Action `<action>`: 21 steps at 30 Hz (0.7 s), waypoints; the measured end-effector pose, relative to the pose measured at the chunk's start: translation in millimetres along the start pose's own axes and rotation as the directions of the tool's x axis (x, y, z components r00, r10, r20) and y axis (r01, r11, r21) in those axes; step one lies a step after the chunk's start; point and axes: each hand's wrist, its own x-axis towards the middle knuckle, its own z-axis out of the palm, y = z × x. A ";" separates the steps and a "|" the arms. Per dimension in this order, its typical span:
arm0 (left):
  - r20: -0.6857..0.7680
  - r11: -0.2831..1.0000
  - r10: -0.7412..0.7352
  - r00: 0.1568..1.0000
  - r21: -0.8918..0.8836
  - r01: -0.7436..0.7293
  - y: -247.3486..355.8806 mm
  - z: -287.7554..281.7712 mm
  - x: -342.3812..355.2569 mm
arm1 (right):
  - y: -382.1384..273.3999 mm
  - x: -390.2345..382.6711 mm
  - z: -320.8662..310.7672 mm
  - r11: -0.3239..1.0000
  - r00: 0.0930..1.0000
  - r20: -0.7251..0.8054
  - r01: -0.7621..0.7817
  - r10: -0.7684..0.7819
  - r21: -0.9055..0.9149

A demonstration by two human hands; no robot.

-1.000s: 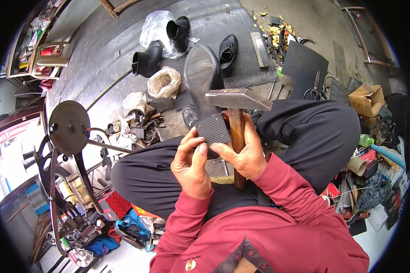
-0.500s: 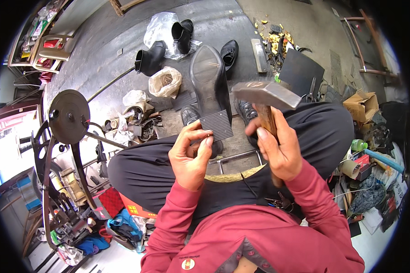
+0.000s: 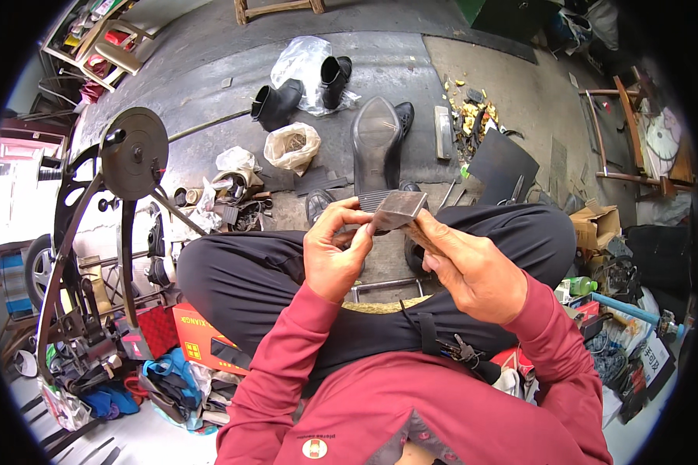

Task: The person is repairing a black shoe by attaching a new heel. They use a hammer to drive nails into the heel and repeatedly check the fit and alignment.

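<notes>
My left hand [image 3: 335, 252] is closed on a small dark ribbed rubber piece [image 3: 374, 198], which overlaps the heel end of an upturned black shoe [image 3: 375, 151]. Whether the piece touches the heel is hard to tell. In my right hand [image 3: 477, 275] is a hammer [image 3: 402, 209], its wooden handle wrapped by my fingers. The metal head is right beside my left thumb and fingertips and covers part of the rubber piece. Anything small pinched by the left fingertips is hidden. The shoe's worn sole faces up, toe pointing away from me.
Another black shoe [image 3: 406, 116] and black ankle boots [image 3: 278, 105] stand beyond. A plastic bag of small metal bits [image 3: 292, 147] lies left of the sole. A hand-wheel machine [image 3: 134, 153] rises at my left. Scissors [image 3: 515, 191] and a black sheet [image 3: 502, 167] are at right.
My right hand has brought the hammer head left and down, close to my left fingertips. The rubber piece is now partly covered by it. The whole view has shifted slightly.
</notes>
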 end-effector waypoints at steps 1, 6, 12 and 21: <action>0.003 1.000 0.002 1.000 0.002 -0.002 -0.7 0.1 0.4 | -0.7 -0.2 0.3 0.998 0.998 -0.028 0.061 -0.061 -0.004; 0.026 0.999 0.019 0.999 -0.026 -0.019 -3.5 -1.2 4.7 | -6.6 -1.8 0.8 0.996 0.992 -0.090 0.088 -0.090 -0.022; 0.018 0.999 0.034 0.999 0.035 -0.035 -4.9 -0.4 4.6 | -7.8 0.7 -2.8 0.990 0.986 -0.109 0.120 -0.127 -0.070; 0.026 1.000 -0.010 1.000 -0.005 0.010 -4.4 -2.9 6.7 | 9.8 -10.9 2.9 0.999 0.998 -0.049 -0.052 0.051 -0.017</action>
